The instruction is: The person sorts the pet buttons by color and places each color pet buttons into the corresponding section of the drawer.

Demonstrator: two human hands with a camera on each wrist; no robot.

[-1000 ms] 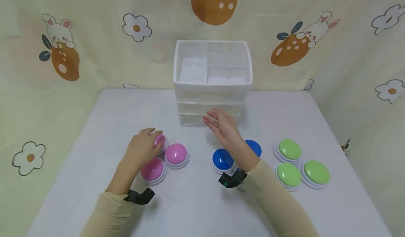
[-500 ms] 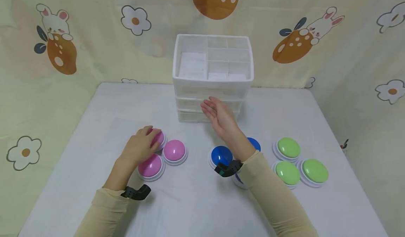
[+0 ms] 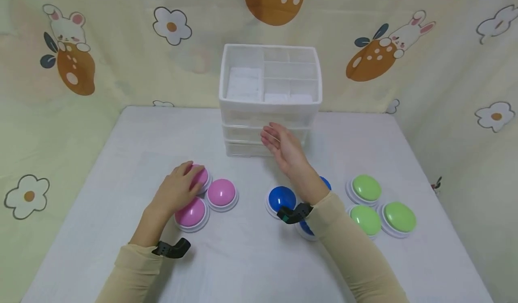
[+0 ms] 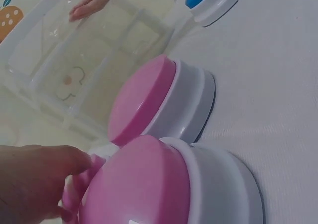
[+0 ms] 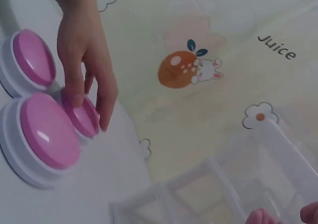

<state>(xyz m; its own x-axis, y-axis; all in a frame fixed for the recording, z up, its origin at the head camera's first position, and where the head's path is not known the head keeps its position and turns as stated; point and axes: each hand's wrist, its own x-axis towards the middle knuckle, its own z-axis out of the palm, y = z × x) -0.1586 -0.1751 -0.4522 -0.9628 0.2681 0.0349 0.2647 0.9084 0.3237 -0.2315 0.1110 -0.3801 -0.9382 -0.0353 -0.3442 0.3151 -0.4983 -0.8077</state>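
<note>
My left hand (image 3: 176, 190) grips the dome of a pink push button (image 5: 85, 117) on the table, thumb and fingers around it. Two more pink push buttons with white bases, the right one (image 3: 221, 192) and the near one (image 3: 190, 213), stand close beside it. Fingers relaxed and holding nothing, my right hand (image 3: 287, 152) hovers before a white drawer organizer (image 3: 270, 107), overlapping its drawers in the head view. Under the right forearm are several blue push buttons (image 3: 282, 198), partly hidden by the arm and wrist camera.
Green push buttons (image 3: 399, 216) form a cluster on the right side of the white table (image 3: 243, 262). The organizer's open top has divided compartments. Behind it hangs a cream curtain (image 3: 194, 82) printed with flowers and rabbits.
Against the organizer, my right hand has risen slightly, from the lowest drawer to the middle one. My left hand stays on the same pink push button. The head view has shifted a little.
</note>
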